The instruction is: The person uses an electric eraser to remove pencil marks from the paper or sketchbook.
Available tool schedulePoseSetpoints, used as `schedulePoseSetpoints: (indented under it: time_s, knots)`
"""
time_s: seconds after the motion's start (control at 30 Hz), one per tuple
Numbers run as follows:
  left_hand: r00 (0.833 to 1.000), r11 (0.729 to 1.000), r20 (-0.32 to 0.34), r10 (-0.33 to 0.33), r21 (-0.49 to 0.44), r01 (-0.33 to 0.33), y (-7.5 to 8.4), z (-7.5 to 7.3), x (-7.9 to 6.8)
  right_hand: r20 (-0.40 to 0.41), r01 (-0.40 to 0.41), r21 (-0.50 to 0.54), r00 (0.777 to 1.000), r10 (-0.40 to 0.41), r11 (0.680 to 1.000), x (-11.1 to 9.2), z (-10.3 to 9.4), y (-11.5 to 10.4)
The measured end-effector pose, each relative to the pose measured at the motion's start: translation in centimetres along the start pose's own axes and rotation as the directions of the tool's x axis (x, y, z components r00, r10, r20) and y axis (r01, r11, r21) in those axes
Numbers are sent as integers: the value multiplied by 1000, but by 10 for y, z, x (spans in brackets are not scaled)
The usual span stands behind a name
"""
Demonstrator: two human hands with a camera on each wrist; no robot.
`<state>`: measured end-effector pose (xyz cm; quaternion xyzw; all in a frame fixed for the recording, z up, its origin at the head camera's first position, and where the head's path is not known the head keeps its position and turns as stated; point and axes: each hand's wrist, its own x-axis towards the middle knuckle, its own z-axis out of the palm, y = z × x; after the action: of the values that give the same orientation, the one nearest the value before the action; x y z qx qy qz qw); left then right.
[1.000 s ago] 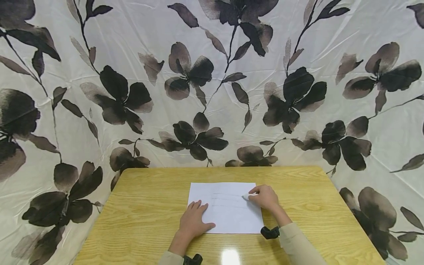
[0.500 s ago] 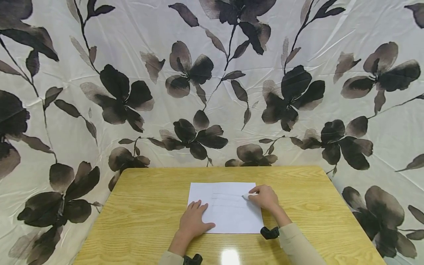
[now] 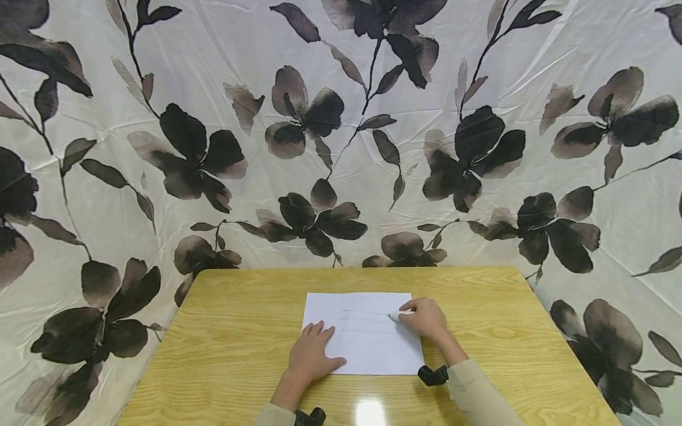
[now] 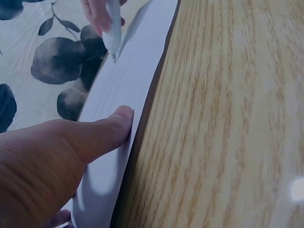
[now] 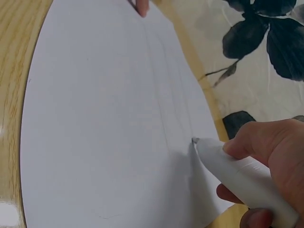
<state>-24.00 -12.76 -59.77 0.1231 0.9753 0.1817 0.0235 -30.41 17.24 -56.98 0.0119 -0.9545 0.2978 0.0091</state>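
Note:
A white sheet of paper [image 3: 373, 352] lies on the table, with several faint, roughly parallel lines across its upper half. My right hand [image 3: 424, 317] pinches a thick white correction pen [image 5: 247, 175] between thumb and fingers. Its small grey tip points down at the paper, at the right end of one line. On the sheet's left side my left hand [image 3: 311, 354] rests with spread fingers, its thumb [image 4: 107, 133] near the front edge in the left wrist view. That view also shows the correction pen [image 4: 112, 33] beyond the thumb.
The wood-grain table [image 3: 240, 331] stands against a white cloth [image 3: 383, 236] printed with dark flowers. Black wrist cameras [image 3: 433, 374] are strapped at both sleeves. A bright light reflection [image 3: 370, 412] shows at the table's front.

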Motion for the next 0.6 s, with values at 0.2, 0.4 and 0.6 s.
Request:
schedulePoseSetpoints:
  time_s: [0.2,0.4,0.6]
  knots:
    - [1000,1000,7,-4,-3,4,2,-2,2,5,-5,0,1000,5,1000,2,-3,-1]
    - [1000,1000,10,-4,-9,4,3,-4,2,14,9,5,1000,-9,1000,4,-3,-1]
    - [1000,1000,11,-10,-12,10,3,-6,3,17,9,-1,1000,-9,1000,5,-4,-2]
